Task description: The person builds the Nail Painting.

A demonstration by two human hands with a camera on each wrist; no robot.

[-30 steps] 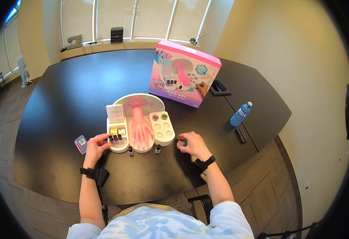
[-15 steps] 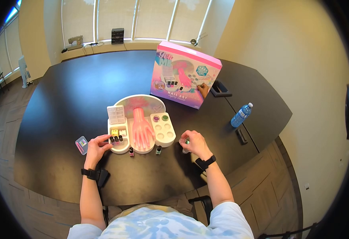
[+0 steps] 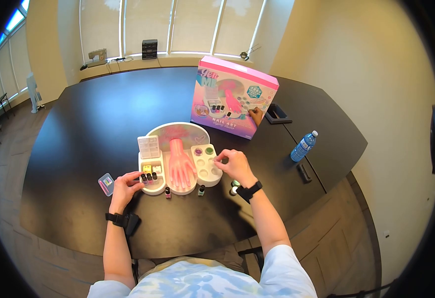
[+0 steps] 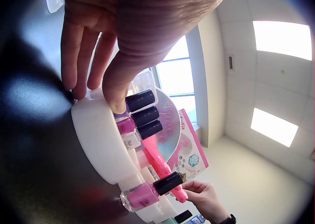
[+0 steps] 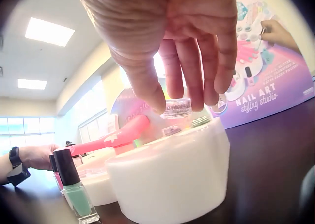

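The white nail art station (image 3: 150,190) stands before me with a pink model hand (image 3: 179,164) at its middle. My left hand (image 3: 123,190) grips its left rim, fingers outside the wall, thumb inside against a purple nail polish bottle (image 4: 122,116) among several there. Over the round wells on the right side, my right hand (image 3: 236,165) pinches a small clear glitter pot (image 5: 176,109) between thumb and fingertips. A purple pot (image 3: 198,152) and a green pot (image 3: 209,150) sit in the back wells. In front stand pink (image 3: 168,192) and mint green (image 3: 201,190) polish bottles.
More small pots (image 3: 235,186) lie on the table beside my right wrist. A clear case (image 3: 106,184) lies at the left. Behind the station stands the pink product box (image 3: 235,97), with a black tray (image 3: 278,114) beside it. A water bottle (image 3: 304,146) stands to the right.
My right hand has moved from the pots on the table, up and leftward to the station's round wells, carrying one pot. The left hand has stayed at the station's left rim.
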